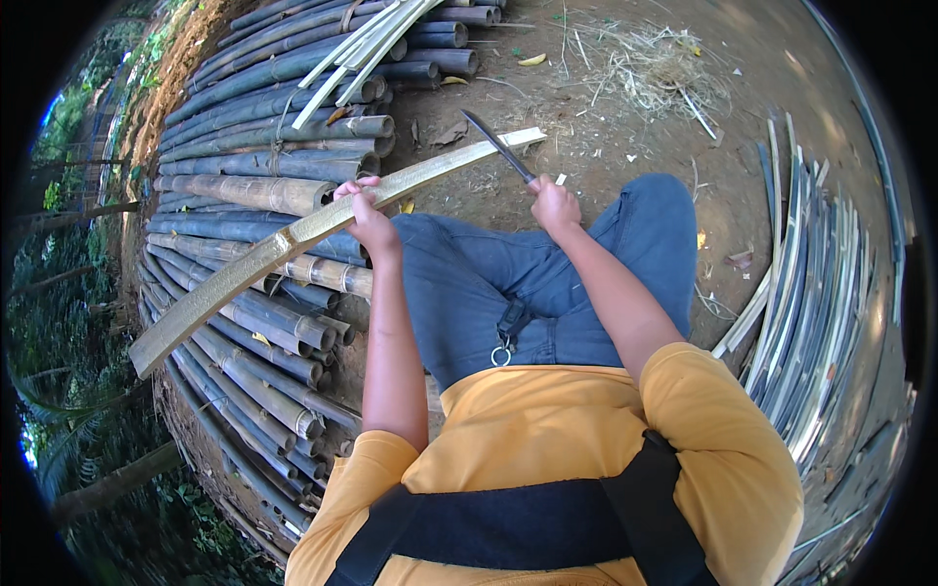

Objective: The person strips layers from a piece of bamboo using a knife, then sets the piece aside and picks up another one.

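A long split bamboo strip (230, 276) slants across the view, its pale inner side up and a node ridge near its middle. My left hand (368, 217) is closed around it, thumb and fingers at its edges. In my right hand (556, 206) is the handle of a knife (496, 143) with a dark, narrow blade. The blade lies across the strip near its far right end; whether it cuts into the wood I cannot tell. Both hands are above my crossed legs in blue trousers (459, 283).
Dark bamboo poles (274, 161) lie stacked along the left, with pale split strips (366, 49) on top. To the right is a bundle of thin bamboo slats (806, 313). A heap of shavings (664, 73) rests on the dirt ground ahead.
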`<action>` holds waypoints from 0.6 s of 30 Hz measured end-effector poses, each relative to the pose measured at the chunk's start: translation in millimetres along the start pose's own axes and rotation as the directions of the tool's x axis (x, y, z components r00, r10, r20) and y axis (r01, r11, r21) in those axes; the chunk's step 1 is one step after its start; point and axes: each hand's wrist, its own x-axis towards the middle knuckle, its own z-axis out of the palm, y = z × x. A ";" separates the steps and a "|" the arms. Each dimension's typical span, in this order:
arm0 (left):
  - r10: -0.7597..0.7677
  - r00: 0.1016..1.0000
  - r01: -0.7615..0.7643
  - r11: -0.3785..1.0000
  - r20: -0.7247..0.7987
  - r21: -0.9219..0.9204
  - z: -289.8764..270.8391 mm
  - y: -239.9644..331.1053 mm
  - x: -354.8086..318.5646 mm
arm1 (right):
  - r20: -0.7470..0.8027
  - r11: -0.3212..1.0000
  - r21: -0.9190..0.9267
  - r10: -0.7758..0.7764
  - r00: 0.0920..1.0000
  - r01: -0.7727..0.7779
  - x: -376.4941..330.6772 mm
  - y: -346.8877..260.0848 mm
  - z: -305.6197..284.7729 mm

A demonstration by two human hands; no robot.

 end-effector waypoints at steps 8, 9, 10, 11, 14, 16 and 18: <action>0.024 0.998 -0.028 0.998 -0.064 -0.060 -9.3 -1.3 -1.7 | 0.082 0.962 -0.078 -0.255 0.964 0.261 -13.3 -9.8 0.3; 0.053 0.996 -0.052 0.999 -0.071 0.015 -9.4 0.0 -0.9 | 0.071 0.948 -0.090 -0.300 0.951 0.305 -14.5 -18.9 -7.3; 0.083 0.994 -0.080 0.995 -0.065 0.054 -10.3 -1.0 1.6 | 0.073 0.929 -0.094 -0.352 0.933 0.358 -18.4 -22.6 -8.2; 0.128 0.992 -0.127 0.989 -0.017 0.077 -0.2 8.7 0.1 | 0.051 0.964 -0.097 -0.244 0.969 0.248 -17.2 -16.4 -3.0; 0.046 0.999 -0.046 0.999 -0.013 0.006 3.6 4.8 1.1 | -0.057 0.989 -0.149 -0.013 0.998 0.005 9.6 7.5 13.0; 0.040 0.998 -0.041 0.999 -0.037 -0.021 -2.3 -0.5 0.7 | -0.006 0.985 -0.171 -0.030 1.000 0.029 -1.0 -2.6 9.6; 0.116 0.993 -0.116 0.993 -0.037 0.004 -10.5 -4.3 -3.3 | 0.021 0.983 -0.178 -0.029 0.999 0.033 -8.3 -7.5 1.8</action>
